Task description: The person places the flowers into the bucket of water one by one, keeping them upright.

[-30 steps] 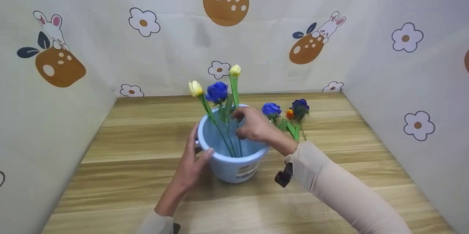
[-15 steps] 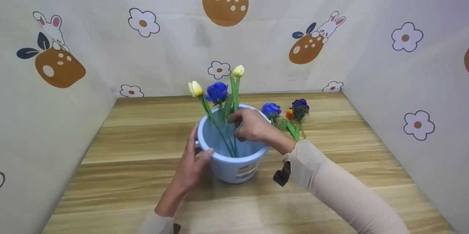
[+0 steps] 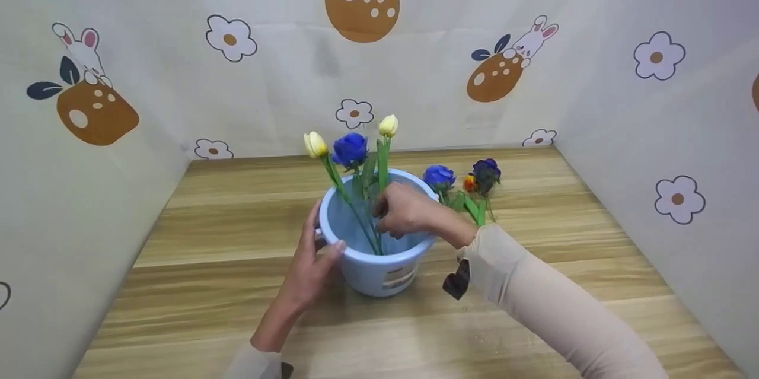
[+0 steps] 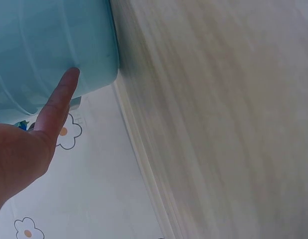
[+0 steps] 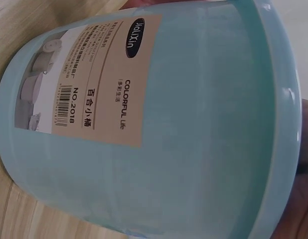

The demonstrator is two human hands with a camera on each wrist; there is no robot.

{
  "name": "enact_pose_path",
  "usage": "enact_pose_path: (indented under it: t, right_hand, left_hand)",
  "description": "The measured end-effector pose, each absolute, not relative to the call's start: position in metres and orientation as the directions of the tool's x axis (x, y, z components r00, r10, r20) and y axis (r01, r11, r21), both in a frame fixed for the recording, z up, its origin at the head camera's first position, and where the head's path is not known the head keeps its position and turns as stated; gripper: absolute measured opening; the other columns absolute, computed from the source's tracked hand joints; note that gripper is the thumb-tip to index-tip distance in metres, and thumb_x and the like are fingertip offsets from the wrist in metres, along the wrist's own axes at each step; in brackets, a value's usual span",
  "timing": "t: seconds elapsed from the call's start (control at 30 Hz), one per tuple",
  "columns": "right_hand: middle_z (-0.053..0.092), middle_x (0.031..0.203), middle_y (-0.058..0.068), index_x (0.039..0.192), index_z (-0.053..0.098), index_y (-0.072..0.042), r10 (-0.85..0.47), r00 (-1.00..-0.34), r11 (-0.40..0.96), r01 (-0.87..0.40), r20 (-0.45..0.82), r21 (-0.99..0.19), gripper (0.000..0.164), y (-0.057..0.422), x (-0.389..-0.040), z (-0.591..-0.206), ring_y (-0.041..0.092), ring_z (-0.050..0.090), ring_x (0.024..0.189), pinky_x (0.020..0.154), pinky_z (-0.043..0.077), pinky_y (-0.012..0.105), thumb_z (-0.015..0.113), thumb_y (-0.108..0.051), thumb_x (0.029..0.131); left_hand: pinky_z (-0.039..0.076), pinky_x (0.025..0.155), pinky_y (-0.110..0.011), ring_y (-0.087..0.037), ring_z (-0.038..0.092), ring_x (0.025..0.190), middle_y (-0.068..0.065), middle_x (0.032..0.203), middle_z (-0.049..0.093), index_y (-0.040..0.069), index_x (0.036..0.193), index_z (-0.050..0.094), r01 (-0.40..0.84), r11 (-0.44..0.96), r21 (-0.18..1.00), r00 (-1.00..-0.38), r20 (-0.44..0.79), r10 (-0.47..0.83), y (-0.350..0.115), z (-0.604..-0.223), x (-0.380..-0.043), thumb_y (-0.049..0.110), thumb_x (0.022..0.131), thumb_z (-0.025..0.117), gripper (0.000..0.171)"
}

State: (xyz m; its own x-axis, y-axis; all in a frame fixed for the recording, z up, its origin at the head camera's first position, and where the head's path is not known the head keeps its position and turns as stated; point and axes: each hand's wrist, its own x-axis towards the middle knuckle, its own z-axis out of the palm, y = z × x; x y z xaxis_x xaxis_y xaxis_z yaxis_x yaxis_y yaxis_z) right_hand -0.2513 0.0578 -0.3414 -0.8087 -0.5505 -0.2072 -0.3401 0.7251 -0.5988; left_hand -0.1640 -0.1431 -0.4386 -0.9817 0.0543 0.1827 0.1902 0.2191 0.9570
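Note:
In the head view, a light blue plastic bucket [image 3: 363, 278] stands upright on the wooden table. My left hand [image 3: 305, 269] holds its left side, thumb at the rim; in the left wrist view one straight finger [image 4: 59, 99] lies along the outer wall. My right hand [image 3: 406, 213] reaches over the right rim and pinches the stem of a yellow tulip [image 3: 388, 126], its fingertips inside the opening. Another yellow tulip [image 3: 315, 145] and a blue rose [image 3: 350, 149] lean in the bucket. The right wrist view shows the bucket's label [image 5: 104, 84] close up.
Right of the bucket lie a blue rose [image 3: 439, 177], a darker blue-purple rose [image 3: 486, 172] and a small orange flower [image 3: 469, 183] with green leaves. A patterned cloth [image 3: 284, 88] encloses the back and sides of the wooden table [image 3: 225, 213].
My right hand has moved down slightly, and the tulip it pinches has sunk lower and shifted a little to the right. My left hand has stayed on the bucket.

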Motion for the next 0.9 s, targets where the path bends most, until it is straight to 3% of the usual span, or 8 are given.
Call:
enact_pose_path:
  t: [0.23, 0.47, 0.7, 0.9]
  right_hand:
    - [0.069, 0.078, 0.005, 0.092, 0.073, -0.009, -0.567, -0.791, 0.731, -0.354, -0.23, -0.583, 0.012, 0.057, -0.252, -0.343, 0.02, 0.068, 0.065, 0.056, 0.056, 0.029, 0.072, -0.013, 0.081]
    - [0.068, 0.082, 0.006, 0.109, 0.069, -0.003, -0.571, -0.791, 0.728, -0.365, -0.22, -0.58, 0.03, 0.058, -0.25, -0.336, 0.018, 0.067, 0.063, 0.055, 0.056, 0.03, 0.073, -0.013, 0.081]
    - [0.067, 0.088, 0.006, 0.111, 0.069, -0.005, -0.554, -0.811, 0.724, -0.356, -0.189, -0.591, 0.032, 0.067, -0.25, -0.321, 0.017, 0.067, 0.066, 0.057, 0.057, 0.03, 0.073, -0.014, 0.079]
    - [0.067, 0.089, 0.007, 0.112, 0.068, -0.007, -0.535, -0.834, 0.686, -0.337, -0.134, -0.644, 0.034, 0.082, -0.25, -0.309, 0.018, 0.067, 0.071, 0.06, 0.058, 0.032, 0.073, -0.013, 0.079]
  left_hand:
    - [0.037, 0.105, -0.052, -0.024, 0.032, 0.134, 0.007, 0.151, 0.024, 0.05, 0.146, 0.01, 0.206, 0.22, 0.953, -0.979, 0.201, 0.044, -0.144, -0.441, -0.164, 0.048, 0.091, 0.056, 0.072]
    - [0.037, 0.105, -0.051, -0.027, 0.03, 0.136, 0.005, 0.153, 0.021, 0.049, 0.147, 0.008, 0.187, 0.207, 0.96, -0.982, 0.178, 0.061, -0.144, -0.437, -0.162, 0.043, 0.093, 0.056, 0.072]
    - [0.038, 0.105, -0.051, -0.033, 0.03, 0.137, -0.001, 0.155, 0.019, 0.037, 0.151, 0.007, 0.172, 0.215, 0.961, -0.984, 0.159, 0.078, -0.141, -0.414, -0.15, 0.034, 0.095, 0.055, 0.074]
    - [0.037, 0.105, -0.05, -0.031, 0.03, 0.136, -0.001, 0.155, 0.02, 0.035, 0.152, 0.008, 0.166, 0.223, 0.961, -0.985, 0.153, 0.075, -0.138, -0.405, -0.145, 0.034, 0.095, 0.055, 0.074]
